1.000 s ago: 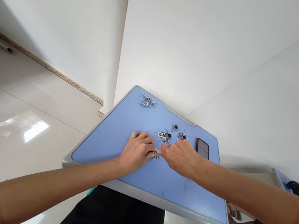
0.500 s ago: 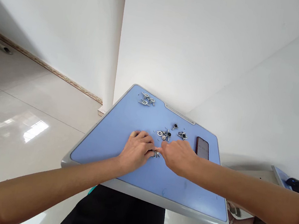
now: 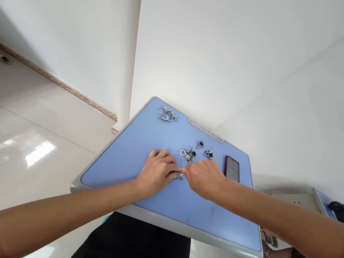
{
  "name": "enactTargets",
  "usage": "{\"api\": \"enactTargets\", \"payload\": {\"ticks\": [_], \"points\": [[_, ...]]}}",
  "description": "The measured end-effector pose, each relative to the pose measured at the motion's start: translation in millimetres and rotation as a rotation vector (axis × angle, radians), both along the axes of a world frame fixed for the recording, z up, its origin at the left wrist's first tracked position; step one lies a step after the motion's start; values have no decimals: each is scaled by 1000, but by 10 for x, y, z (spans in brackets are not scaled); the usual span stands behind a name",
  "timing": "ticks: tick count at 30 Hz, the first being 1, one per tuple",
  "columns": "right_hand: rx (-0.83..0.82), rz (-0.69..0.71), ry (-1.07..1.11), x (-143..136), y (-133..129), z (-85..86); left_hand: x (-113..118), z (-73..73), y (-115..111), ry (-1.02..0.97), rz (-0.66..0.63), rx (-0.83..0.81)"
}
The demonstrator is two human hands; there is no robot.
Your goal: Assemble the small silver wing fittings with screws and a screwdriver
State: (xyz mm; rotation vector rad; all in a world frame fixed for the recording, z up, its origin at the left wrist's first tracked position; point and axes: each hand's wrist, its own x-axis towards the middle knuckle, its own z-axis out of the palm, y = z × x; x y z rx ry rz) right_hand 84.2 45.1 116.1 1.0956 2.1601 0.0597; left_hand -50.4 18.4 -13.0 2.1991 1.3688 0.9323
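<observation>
- left hand's (image 3: 157, 171) pinching the little metal part (image 3: 178, 176) over the blue desk (image 3: 116, 164)
- right hand's (image 3: 205, 177) curled at it, can't tell if gripping
- it's between them, neither nearer (long axis hidden)

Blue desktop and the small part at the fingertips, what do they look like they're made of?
Blue desktop: perhaps laminate or plastic; smooth, evenly coloured, with a soft sheen. Small part: probably metal, judging by its silvery look; it's partly hidden, so its exact finish is unclear.
</observation>
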Motion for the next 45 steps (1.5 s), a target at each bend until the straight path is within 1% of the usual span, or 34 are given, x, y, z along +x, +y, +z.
{"api": "enactTargets", "payload": {"ticks": [4, 7, 12, 16, 18, 22, 27, 29, 31, 33, 37, 40, 45], "points": [[3, -72, 71, 72, 8, 31, -11, -15, 1, -11, -5, 8], [-18, -176, 155, 185, 15, 55, -28, -15, -1, -3, -18, -1], [-9, -331, 360, 424, -59, 4, -39, 0, -2, 22, -18, -29], [-59, -351, 550, 533, -131, -72, -27, 7, 11, 29, -16, -31], [-55, -352, 607, 559, -141, -117, -17, 12, 21, 33, -14, -29], [-30, -441, 726, 597, -130, -271, 1, 9, 41, 46, -3, -13], [-40, -586, 925, 621, -185, -591, 11, -21, 54, 23, -9, 16], [-30, -620, 1049, 610, -239, -727, 12, -19, 53, 15, -10, 9], [-24, -627, 1182, 586, -293, -857, 14, -9, 51, 11, -13, -5], [-11, -598, 1266, 552, -331, -971, 16, -1, 49, 8, -19, -15], [67, -477, 1308, 468, -347, -1130, 19, -13, 47, -6, -12, -14], [93, -449, 1331, 400, -340, -1180, 16, -24, 48, -15, -7, -15], [95, -509, 1307, 352, -338, -1147, 6, -3, 57, -40, -20, -48]]}}
